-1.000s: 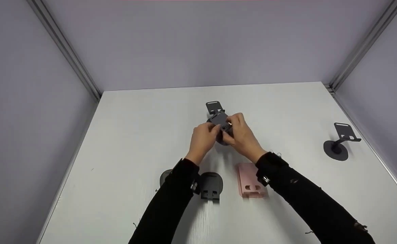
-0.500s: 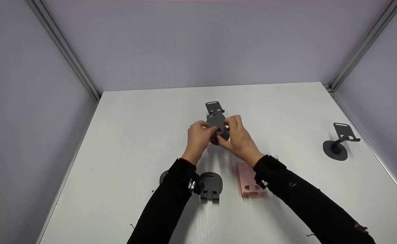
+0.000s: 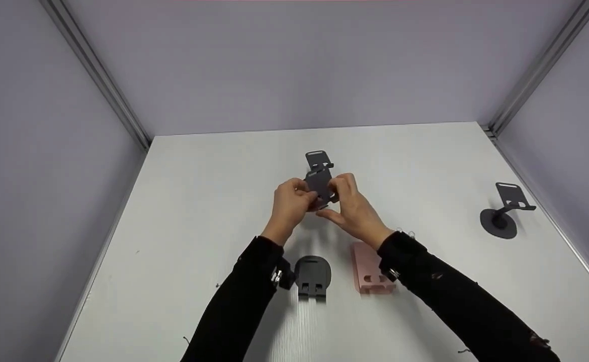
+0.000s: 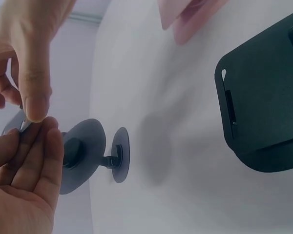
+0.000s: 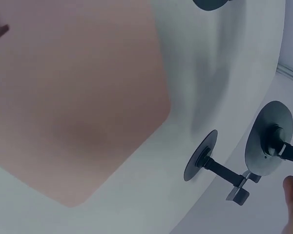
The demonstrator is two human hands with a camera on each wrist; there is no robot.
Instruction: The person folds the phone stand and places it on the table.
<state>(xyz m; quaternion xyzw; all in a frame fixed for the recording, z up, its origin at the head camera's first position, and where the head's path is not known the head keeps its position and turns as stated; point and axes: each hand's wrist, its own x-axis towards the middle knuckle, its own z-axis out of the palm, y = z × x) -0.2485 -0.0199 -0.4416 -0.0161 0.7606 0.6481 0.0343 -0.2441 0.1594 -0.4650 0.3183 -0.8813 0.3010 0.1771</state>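
Below our grip spreads a white table [image 3: 214, 201]; beyond it we see a pale purple-grey back wall [image 3: 294, 65], with side walls [image 3: 22, 166] to left and right. Raised off the tabletop, the dark phone stand [image 3: 318, 182] has its plate's long axis running almost straight away from the person, top edge toward the back wall, lip end toward the wrists. We find it between both hands: the left hand [image 3: 290, 203] pinches its left edge, the right hand [image 3: 353, 207] curls fingers round its right. Its round base [image 5: 256, 151] hangs underneath the grip.
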